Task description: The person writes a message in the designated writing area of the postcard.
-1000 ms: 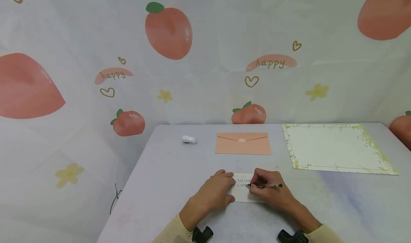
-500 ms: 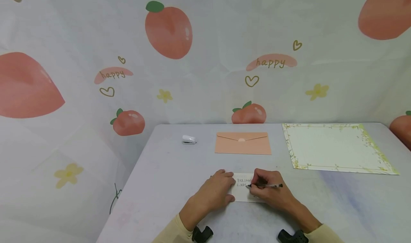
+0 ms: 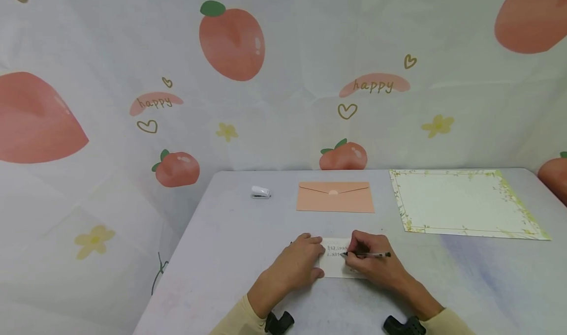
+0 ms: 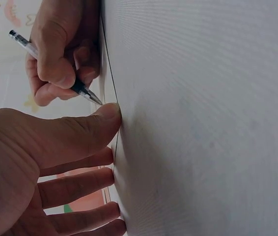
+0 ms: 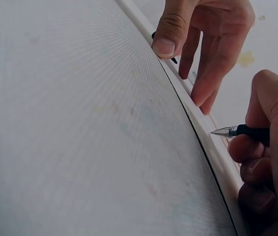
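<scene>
A small white card (image 3: pixel 335 270) with lines of handwriting lies on the table in front of the person. The left hand (image 3: pixel 294 263) rests on its left end, fingers spread and fairly straight, thumb at the near edge. Over the card's right part, the right hand (image 3: pixel 378 266) grips a clear-barrelled pen (image 3: pixel 375 255) with a dark grip. Its metal tip (image 5: pixel 221 132) points down at the card, by the written lines. Behind the left thumb, a thin dark thing (image 5: pixel 174 60) shows in part. The card's right end is hidden under the right hand.
Beyond the hands lie a peach envelope (image 3: pixel 335 204) and, to its left, a small white stapler (image 3: pixel 260 192). A large sheet with a floral border (image 3: pixel 465 202) lies at the back right. A fruit-patterned curtain (image 3: pixel 283 118) hangs behind the table.
The pen tip and right hand have shifted very slightly to the right along the writing. The left hand keeps its place on the card.
</scene>
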`<state>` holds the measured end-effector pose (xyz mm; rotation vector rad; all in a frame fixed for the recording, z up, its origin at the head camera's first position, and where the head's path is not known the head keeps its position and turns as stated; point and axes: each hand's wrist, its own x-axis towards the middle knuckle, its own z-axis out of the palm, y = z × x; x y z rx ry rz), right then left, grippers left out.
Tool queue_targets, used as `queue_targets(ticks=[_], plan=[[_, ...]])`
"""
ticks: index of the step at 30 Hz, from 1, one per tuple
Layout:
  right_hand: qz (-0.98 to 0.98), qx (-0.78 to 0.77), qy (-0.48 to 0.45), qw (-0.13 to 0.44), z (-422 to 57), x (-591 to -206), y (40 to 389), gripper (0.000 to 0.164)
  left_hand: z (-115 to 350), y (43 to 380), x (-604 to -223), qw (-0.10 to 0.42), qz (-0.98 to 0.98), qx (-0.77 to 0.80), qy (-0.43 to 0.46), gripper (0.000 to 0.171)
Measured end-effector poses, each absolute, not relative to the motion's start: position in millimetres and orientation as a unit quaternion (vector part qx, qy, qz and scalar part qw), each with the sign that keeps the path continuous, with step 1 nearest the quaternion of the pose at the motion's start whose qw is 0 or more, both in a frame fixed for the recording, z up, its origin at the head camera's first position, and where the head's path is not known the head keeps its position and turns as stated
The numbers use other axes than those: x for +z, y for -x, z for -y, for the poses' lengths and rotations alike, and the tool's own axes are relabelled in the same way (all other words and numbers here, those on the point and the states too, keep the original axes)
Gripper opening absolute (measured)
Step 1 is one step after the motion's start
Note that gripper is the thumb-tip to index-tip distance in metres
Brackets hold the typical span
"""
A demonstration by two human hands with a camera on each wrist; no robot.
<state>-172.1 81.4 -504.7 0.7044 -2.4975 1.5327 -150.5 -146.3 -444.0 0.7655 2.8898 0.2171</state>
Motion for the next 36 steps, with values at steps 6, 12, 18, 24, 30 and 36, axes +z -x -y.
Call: queue_targets(ticks=[6,12,18,24,30,36], plan=[[0.829,0.504,-0.234,0.062,-81.8,-506.0,172.5,0.033,146.0,150.5,-444.4,0.072,-0.962,0.072,-0.253,0.041],[0.829,0.505,-0.233,0.062,-82.7,-506.9,172.8,0.034,146.2,151.4,-445.4,0.069,-0.961,0.07,-0.257,0.04],[0.824,0.513,-0.226,0.079,-82.6,-506.5,172.7,0.035,146.4,151.9,-446.4,0.066,-0.961,0.068,-0.26,0.04],[0.826,0.514,-0.222,0.071,-82.1,-505.1,172.3,0.033,146.5,151.8,-446.6,0.065,-0.961,0.069,-0.261,0.041],[0.832,0.503,-0.221,0.074,-82.2,-505.1,172.8,0.033,146.3,151.2,-446.0,0.069,-0.961,0.068,-0.258,0.042],[0.833,0.502,-0.221,0.072,-82.7,-505.6,173.1,0.033,146.3,151.9,-446.7,0.07,-0.962,0.067,-0.256,0.042]])
